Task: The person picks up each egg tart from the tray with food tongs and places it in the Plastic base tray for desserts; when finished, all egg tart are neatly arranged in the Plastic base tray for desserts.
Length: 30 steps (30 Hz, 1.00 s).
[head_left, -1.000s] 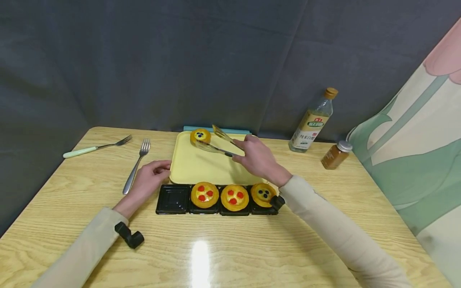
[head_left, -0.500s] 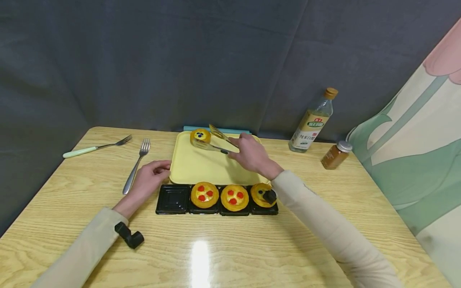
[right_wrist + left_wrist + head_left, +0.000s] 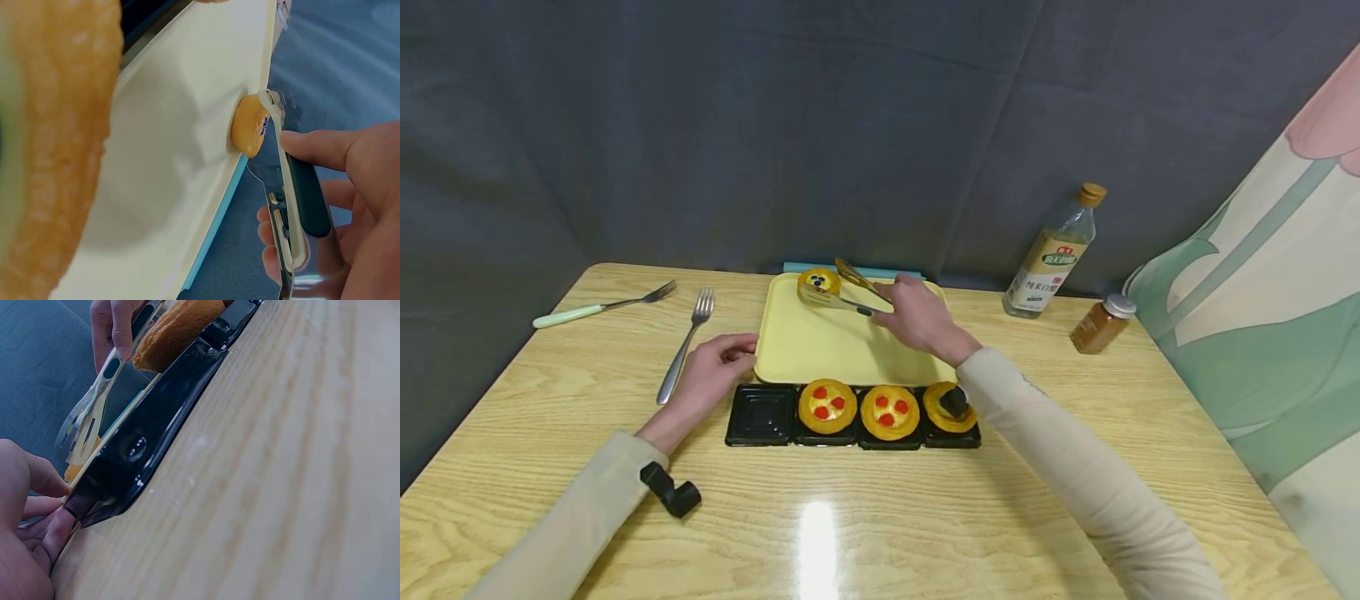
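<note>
My right hand (image 3: pixel 916 312) holds a pair of tongs (image 3: pixel 287 200), their arms spread to either side of an egg tart (image 3: pixel 818 281) topped with dark berries. This tart sits at the back left of a pale yellow tray (image 3: pixel 820 354). At the tray's left edge, my left hand (image 3: pixel 718 367) has its thumb and curled fingers on the rim; the left wrist view shows the fingertips (image 3: pixel 59 487) right at that edge. In front of the tray, a row of black plastic trays (image 3: pixel 762 415) holds two red-topped tarts (image 3: pixel 827 407) and another tart (image 3: pixel 946 417), partly hidden by the right wrist camera.
Two forks lie to the left: one with a green handle (image 3: pixel 568 317) and a metal one (image 3: pixel 681 358). A vinegar bottle (image 3: pixel 1049 258) and a brown jar (image 3: pixel 1101 325) stand at the back right. Behind the tray lies a light blue strip (image 3: pixel 865 271). A dark curtain (image 3: pixel 775 133) hangs behind.
My right hand has moved slightly left with the tongs, bringing their tips from the tart's right side to around it. The left hand has stayed at the tray's edge.
</note>
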### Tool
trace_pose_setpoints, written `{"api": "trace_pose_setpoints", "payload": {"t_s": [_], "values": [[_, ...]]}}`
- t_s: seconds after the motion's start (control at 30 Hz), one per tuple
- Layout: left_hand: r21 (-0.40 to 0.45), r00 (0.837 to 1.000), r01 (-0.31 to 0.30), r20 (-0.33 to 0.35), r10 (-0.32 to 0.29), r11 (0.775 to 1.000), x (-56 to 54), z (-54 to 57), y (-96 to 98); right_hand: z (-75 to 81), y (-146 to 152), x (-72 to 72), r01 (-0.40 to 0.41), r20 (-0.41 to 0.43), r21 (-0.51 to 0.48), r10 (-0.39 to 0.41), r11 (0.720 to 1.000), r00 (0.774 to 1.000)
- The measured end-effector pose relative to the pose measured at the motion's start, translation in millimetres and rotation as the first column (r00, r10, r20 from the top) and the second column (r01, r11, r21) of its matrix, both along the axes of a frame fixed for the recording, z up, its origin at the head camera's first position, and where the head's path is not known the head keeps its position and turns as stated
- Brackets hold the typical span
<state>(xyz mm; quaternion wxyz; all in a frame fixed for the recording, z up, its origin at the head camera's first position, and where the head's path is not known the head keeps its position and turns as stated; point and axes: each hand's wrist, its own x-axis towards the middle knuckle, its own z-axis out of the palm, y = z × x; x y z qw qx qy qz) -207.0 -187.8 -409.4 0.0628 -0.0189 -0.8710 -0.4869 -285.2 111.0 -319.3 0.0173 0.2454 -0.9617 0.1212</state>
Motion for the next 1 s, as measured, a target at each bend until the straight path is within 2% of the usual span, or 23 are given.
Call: {"api": "trace_pose_setpoints", "payload": {"t_s": [0.53,1.0], "values": [[-0.005,1.0,-0.005,-0.005,0.005,1.0,-0.5,-0.7,0.4,1.2,-3.8,-0.2,-0.026,-0.029,0.046,0.027,0.999,0.999],[-0.004,1.0,-0.003,0.001,0.003,1.0,-1.1,-1.5,-0.7,2.0,0.0,8.1,-0.068,-0.067,0.044,0.071,0.997,0.995]]}}
